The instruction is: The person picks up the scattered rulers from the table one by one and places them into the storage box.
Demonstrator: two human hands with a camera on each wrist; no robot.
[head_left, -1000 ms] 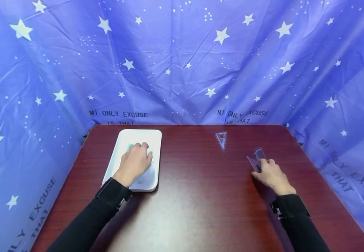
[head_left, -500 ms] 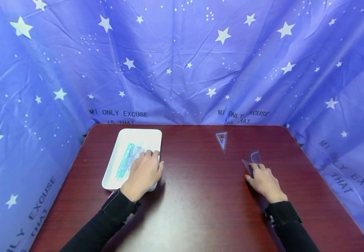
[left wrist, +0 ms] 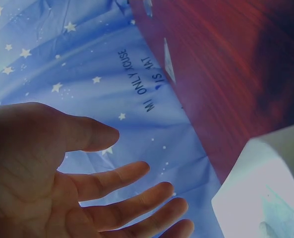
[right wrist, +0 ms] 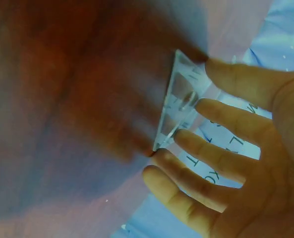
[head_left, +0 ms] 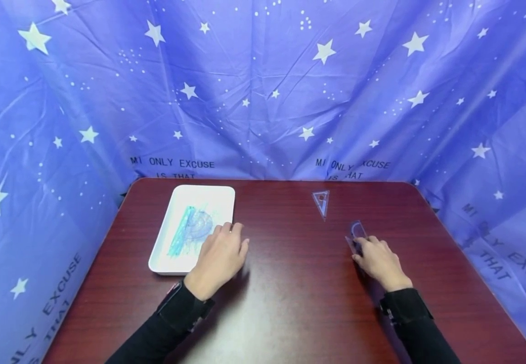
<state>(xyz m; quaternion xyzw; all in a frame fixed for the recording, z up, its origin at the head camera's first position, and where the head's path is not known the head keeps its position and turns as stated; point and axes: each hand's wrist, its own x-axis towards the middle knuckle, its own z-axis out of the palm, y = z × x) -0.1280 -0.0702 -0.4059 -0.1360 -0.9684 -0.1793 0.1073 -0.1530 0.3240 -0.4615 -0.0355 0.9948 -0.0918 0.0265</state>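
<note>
My right hand (head_left: pixel 379 263) grips a clear set square (right wrist: pixel 184 96) low over the table's right side, thumb and fingertips at its edges. In the right wrist view the fingers partly cover it. My left hand (head_left: pixel 219 258) hovers at the right edge of a white tray (head_left: pixel 160 260), holding nothing; its thumb and fingers are spread in the left wrist view. Inside the tray lie a teal ruler (head_left: pixel 181 230) and a clear protractor (head_left: pixel 201 224). Another clear triangular set square (head_left: pixel 321 202) lies toward the back of the table.
The dark red wooden table (head_left: pixel 286 298) has a glossy surface. Behind it and along both sides hangs a blue curtain (head_left: pixel 263 126) with white stars and printed words.
The left hand has moved right from over the tray to its right edge, uncovering the ruler and protractor. My right hand has shifted left and slightly nearer, carrying the set square along.
</note>
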